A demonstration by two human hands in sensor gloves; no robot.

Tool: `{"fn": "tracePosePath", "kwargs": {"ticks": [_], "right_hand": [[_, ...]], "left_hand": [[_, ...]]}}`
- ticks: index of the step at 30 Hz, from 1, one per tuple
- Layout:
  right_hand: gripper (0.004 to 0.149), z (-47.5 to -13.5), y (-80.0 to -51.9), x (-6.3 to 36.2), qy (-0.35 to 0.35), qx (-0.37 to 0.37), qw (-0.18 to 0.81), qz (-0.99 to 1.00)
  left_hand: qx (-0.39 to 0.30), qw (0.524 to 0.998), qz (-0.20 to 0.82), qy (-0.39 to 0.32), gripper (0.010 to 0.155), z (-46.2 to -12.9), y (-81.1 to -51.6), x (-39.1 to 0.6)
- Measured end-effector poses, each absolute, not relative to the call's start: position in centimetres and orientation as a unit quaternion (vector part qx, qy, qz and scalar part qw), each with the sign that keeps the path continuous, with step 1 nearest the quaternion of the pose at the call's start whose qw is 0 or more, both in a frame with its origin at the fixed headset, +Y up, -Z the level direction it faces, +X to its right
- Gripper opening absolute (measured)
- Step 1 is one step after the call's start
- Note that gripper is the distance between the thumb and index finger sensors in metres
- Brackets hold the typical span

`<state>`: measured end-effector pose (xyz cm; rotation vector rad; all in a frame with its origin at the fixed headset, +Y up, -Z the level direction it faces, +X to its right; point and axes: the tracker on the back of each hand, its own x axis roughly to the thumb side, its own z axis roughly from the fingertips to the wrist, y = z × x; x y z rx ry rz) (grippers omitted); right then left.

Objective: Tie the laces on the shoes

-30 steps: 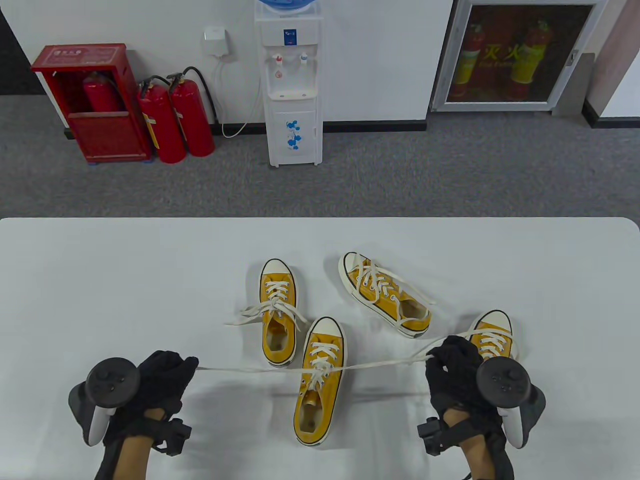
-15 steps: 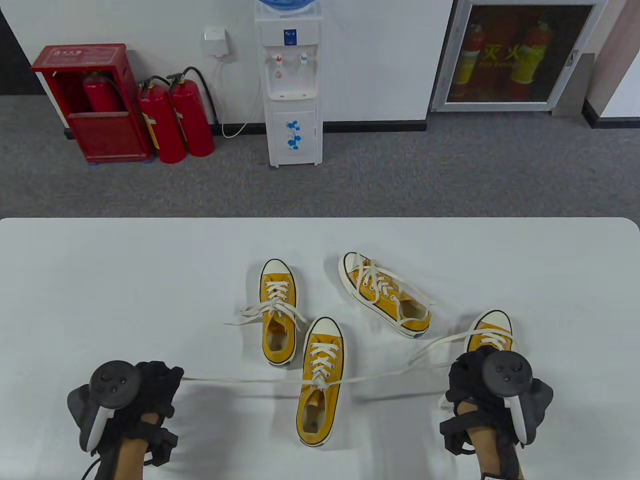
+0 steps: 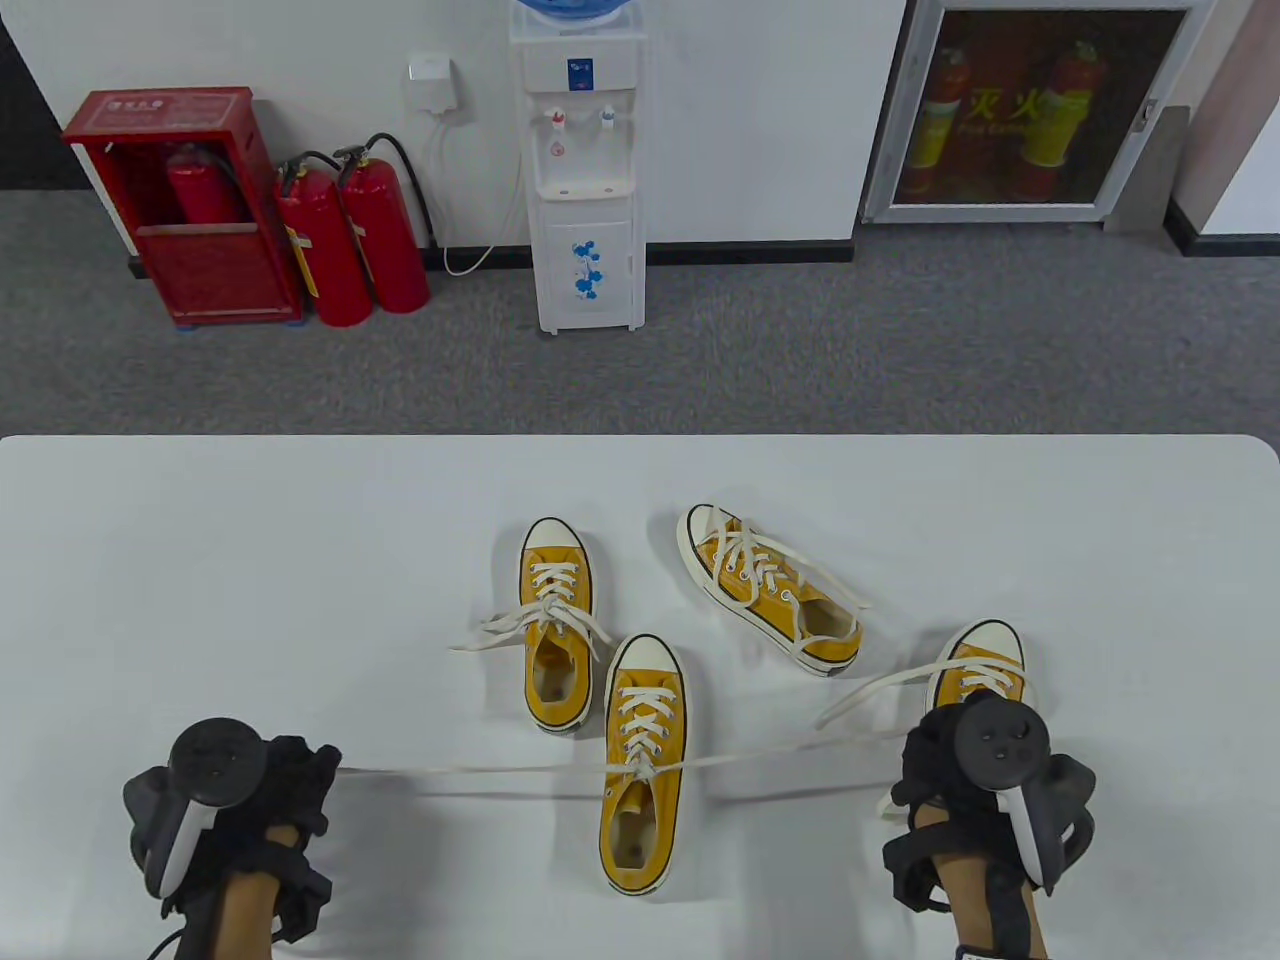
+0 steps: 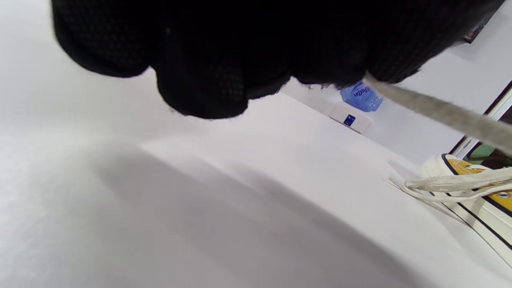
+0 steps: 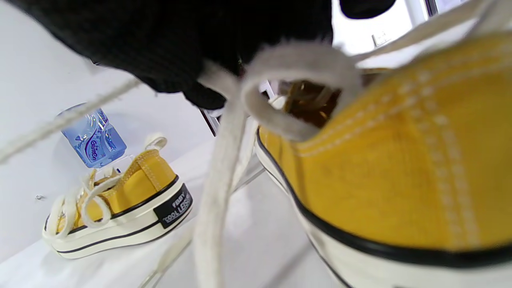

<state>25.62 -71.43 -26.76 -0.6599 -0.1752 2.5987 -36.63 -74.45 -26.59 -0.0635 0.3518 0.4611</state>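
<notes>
I am gripping one lace end (image 3: 470,770) in my closed left hand (image 3: 285,790) and the other in my closed right hand (image 3: 945,765), stretching it across the front shoe (image 3: 640,780) lying between my fingers.

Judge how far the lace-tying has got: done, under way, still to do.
Done: no finished bow shows on any shoe. Under way: left hand and right hand pull the front shoe's lace ends apart, tightening a first cross. Left: its bow, plus three other shoes, laces loose where visible.
</notes>
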Motion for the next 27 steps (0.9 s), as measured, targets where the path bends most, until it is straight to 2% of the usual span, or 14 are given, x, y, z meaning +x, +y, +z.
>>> {"fn": "tracePosePath", "kwargs": {"ticks": [5, 9, 17, 22, 27], "right_hand": [[0.042, -26.7, -71.2, 24.8, -0.086, -0.214, 0.219, 0.948], [0.05, -26.5, -70.8, 23.6, -0.111, -0.181, 0.204, 0.956], [0.052, -26.4, -70.7, 19.8, -0.147, -0.059, 0.192, 0.969], [0.054, -27.0, -72.0, 16.6, -0.086, 0.03, 0.196, 0.976], [0.069, -27.6, -73.6, 13.8, 0.013, 0.076, 0.178, 0.981]], "left_hand": [[-0.022, 0.957, 0.234, 0.169, 0.038, -26.6, -74.3, -36.3], [-0.013, 0.958, 0.24, 0.158, 0.038, -26.6, -74.0, -35.9], [-0.011, 0.958, 0.254, 0.129, 0.038, -26.6, -73.8, -34.9], [-0.004, 0.96, 0.252, 0.119, 0.039, -26.7, -73.5, -34.4], [-0.002, 0.961, 0.252, 0.114, 0.039, -26.7, -73.6, -34.3]]}}
